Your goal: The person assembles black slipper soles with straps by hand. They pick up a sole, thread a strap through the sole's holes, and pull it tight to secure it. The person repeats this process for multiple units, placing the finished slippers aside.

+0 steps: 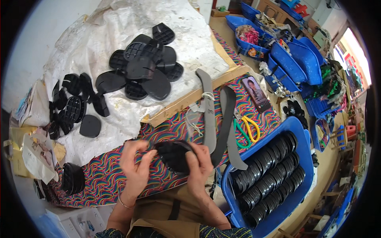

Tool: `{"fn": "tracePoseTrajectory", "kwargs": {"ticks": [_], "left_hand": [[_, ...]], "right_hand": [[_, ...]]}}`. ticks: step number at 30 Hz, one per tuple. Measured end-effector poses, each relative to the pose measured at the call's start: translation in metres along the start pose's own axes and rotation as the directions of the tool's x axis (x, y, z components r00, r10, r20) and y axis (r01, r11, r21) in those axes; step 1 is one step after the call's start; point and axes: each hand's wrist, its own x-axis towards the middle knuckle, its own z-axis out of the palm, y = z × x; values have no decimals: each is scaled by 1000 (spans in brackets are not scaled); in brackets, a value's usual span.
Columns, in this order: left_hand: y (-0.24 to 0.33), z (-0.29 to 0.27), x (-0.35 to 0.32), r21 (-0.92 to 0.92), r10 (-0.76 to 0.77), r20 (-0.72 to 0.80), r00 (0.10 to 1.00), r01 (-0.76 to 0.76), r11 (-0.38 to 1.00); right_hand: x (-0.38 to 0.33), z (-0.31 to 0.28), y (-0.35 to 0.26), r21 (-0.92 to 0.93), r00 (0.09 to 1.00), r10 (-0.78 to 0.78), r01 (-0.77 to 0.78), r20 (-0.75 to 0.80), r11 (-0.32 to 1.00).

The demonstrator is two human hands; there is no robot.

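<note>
A hollow black shoe heel (173, 156) is held above the patterned cloth, its ribbed inside facing up. My right hand (199, 166) grips it from the right side, thumb over the rim. At its left edge, my left hand (136, 168) has thumb and fingertips pinched together; whether anything is between them I cannot make out. A heap of black heels (141, 67) lies on the white sheet beyond my hands. More black heels (73, 103) are scattered farther left, and a short stack of heels (72, 178) sits near the left edge of the table.
To the right, a blue tub (228, 184) holds rows of black heels. Grey and black strips (208, 115), scissors (248, 133) with green and yellow handles, and a phone (256, 94) lie on the cloth. A wooden edge (194, 95) borders the sheet. Blue bins (291, 63) stand beyond.
</note>
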Motion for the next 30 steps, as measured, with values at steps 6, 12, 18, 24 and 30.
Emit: {"fn": "tracePoseTrajectory", "kwargs": {"ticks": [6,12,18,24,30], "left_hand": [[21,19,0,-238,-274,169,947,309,921],[8,-2,15,154,167,222,961,-204,967],[5,-7,11,293,208,385,899,-333,896],[8,-1,10,279,211,430,878,-351,894],[6,0,12,179,230,433,872,-333,926]], "right_hand": [[-20,14,20,655,909,395,-378,131,654],[-19,-9,10,-76,992,4,6,129,997],[26,-20,-29,-470,852,-348,511,392,720],[40,-14,-12,-462,721,-421,683,550,566],[42,-17,-5,-416,707,-476,700,523,581]]}}
